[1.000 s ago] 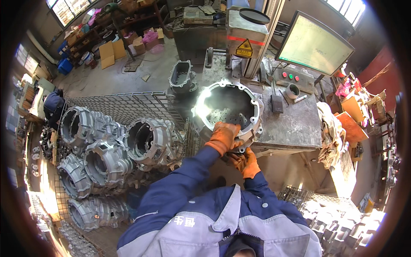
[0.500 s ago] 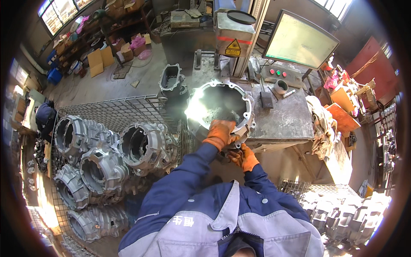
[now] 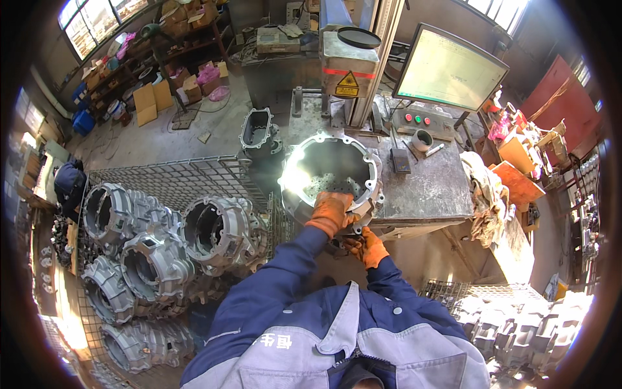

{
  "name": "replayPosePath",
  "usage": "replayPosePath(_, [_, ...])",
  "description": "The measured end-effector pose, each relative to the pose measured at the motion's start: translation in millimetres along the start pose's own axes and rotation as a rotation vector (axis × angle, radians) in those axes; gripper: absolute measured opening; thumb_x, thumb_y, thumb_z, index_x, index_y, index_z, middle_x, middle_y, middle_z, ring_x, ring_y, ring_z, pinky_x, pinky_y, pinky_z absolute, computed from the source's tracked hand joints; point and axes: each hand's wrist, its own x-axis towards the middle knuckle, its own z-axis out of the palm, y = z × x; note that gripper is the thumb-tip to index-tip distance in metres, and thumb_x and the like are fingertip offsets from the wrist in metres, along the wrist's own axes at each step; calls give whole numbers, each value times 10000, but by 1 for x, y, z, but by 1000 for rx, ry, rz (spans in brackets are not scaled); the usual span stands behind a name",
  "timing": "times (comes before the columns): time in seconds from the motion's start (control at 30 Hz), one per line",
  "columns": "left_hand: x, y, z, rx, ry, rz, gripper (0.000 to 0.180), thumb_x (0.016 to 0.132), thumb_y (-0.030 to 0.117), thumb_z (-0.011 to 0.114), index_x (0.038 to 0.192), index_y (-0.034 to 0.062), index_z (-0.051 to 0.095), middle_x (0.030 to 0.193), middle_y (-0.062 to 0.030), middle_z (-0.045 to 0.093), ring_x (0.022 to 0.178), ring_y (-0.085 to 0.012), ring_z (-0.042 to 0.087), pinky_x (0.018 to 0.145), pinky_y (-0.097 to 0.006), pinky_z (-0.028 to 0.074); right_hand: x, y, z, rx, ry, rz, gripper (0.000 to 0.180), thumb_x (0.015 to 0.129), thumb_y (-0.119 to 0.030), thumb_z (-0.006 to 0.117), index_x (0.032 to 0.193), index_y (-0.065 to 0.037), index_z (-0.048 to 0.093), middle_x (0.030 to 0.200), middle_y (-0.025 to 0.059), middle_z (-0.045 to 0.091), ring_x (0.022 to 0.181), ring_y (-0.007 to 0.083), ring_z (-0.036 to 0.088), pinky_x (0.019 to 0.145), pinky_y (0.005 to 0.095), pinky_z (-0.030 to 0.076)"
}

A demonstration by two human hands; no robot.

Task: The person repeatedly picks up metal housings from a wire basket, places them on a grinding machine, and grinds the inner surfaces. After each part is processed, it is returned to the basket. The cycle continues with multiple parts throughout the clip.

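Note:
A large round cast-metal housing with a bolt-hole flange sits at the left end of the metal workbench, its wide opening facing up. Bright light glares off the left of its rim. My left hand, in an orange work glove, is closed over the near rim, fingers reaching to the inside. Lower and to the right, my right hand, also gloved in orange, grips the housing's near underside; its fingertips are partly hidden there.
A laser-marking head hangs beyond the housing, with a monitor to its right. A button panel and a small black box rest on the bench. Similar housings fill a wire cage at left; more castings lie at lower right.
The view has shifted slightly, and the housing and both hands appear a little lower in it. Both hands keep their hold at the housing's near side.

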Motion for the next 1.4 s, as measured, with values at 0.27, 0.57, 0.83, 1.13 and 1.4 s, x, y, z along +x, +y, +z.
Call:
replayPosePath(0.27, [2, 3, 3, -11, 7, -17, 541, 810, 603, 667, 1057, 122, 670, 1015, -137, 721, 1000, -340, 684, 876, -439, 486, -22, -10, 14, -188, 15, -41, 366, 1047, -357, 441, 1216, -37, 496, 1147, 186, 628, 994, 388, 678, 847, 543, 569])
replayPosePath(0.57, [5, -2, 11, -33, 64, 26, 579, 781, 629, 661, 1045, 114, 661, 965, -142, 717, 946, -364, 676, 844, -465, 473, -36, -127, 39, -1629, 636, -1061, 452, 891, -319, 579, 1294, -117, 611, 1169, 173, 684, 1127, 407, 617, 963, 477, 470])
replayPosePath(0.83, [6, 4, -2, 4, -57, -25, 594, 798, 628, 641, 1075, 103, 655, 969, -168, 720, 964, -358, 687, 846, -460, 495, 54, -208, 35, -2321, 958, -1027, 508, 972, -218, 377, 1477, -218, 434, 1523, 12, 436, 1398, 364, 382, 1166, 581, 200])
replayPosePath(1.13, [3, 7, -12, -21, -118, -57, 543, 826, 588, 658, 1098, 118, 661, 1076, -142, 719, 1050, -330, 674, 921, -437, 485, 51, -205, 42, -2265, 818, -844, 582, 932, -292, 506, 1500, -217, 404, 1559, 33, 392, 1429, 338, 355, 1184, 527, 210])
replayPosePath(1.4, [5, 3, 0, 8, -68, -37, 574, 801, 625, 676, 1109, 142, 638, 1077, -132, 716, 1044, -314, 678, 881, -432, 500, -13, -76, -23, -1761, 750, -1598, 314, 889, -231, 630, 1181, -114, 639, 967, 158, 662, 902, 352, 608, 812, 474, 467])
